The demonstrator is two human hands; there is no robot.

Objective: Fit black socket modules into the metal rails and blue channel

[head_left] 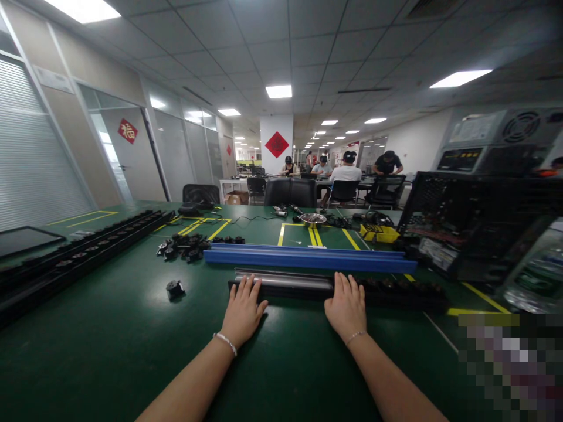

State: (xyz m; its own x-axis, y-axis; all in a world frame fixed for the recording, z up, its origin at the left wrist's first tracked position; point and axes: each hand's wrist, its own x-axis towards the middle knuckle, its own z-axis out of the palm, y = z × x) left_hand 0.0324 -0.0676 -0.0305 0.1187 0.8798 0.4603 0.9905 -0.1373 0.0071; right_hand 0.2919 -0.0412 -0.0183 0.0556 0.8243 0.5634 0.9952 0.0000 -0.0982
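A long black rail (pixel 294 282) lies across the green table in front of me. Its left stretch is a bare, shiny channel; the right stretch carries a row of several dark parts (pixel 398 291). My left hand (pixel 243 308) rests over the rail's left end, fingers stretched forward and thumb apart. Near the middle, where the row of parts begins, my right hand (pixel 347 306) lies on the rail with its fingers extended. Just behind is a blue channel (pixel 308 258). A single small black part (pixel 175 289) sits left of my left hand, and a pile of similar parts (pixel 185 248) lies behind it.
Long black rails (pixel 88 255) with rows of parts run along the left. At the right stand an open computer case (pixel 484 217) and a large clear plastic bottle (pixel 539 272). A metal bowl (pixel 314 218) and yellow box (pixel 379 232) are farther back. Several people work beyond.
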